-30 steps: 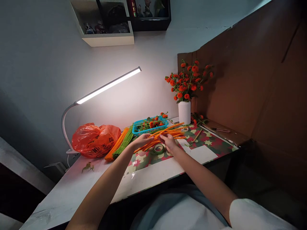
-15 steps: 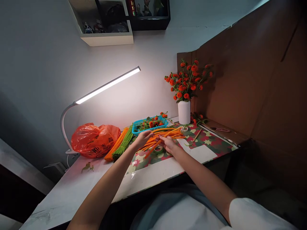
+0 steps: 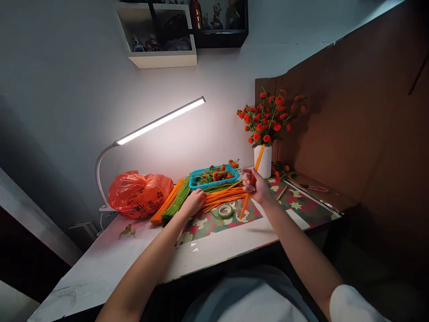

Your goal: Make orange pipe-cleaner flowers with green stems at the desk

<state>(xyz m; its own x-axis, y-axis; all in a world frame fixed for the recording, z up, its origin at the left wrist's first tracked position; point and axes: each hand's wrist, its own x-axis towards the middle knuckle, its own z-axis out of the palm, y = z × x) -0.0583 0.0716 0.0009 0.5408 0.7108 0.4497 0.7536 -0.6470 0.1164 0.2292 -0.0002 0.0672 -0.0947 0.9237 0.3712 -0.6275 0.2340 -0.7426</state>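
Note:
My right hand is raised over the table, its fingers closed round orange pipe cleaners that slant upright, the top end in front of the white vase. Low on the table, my left hand touches the left end of a loose pile of orange pipe cleaners. Its fingertips are turned down and partly hidden, so their grip does not show. A roll of green tape lies flat between the hands, nearer the table's front edge.
Left of the pile lie bundles of green pipe cleaners and orange ones, beside a red plastic bag. Behind are a blue basket of flowers and a ribbed white vase. A lit lamp hangs over the left side.
My hands have parted. The right hand has lifted and moved right with orange pipe cleaners, now tilted more upright; the left has lowered to the pile's left end. The view has shifted slightly.

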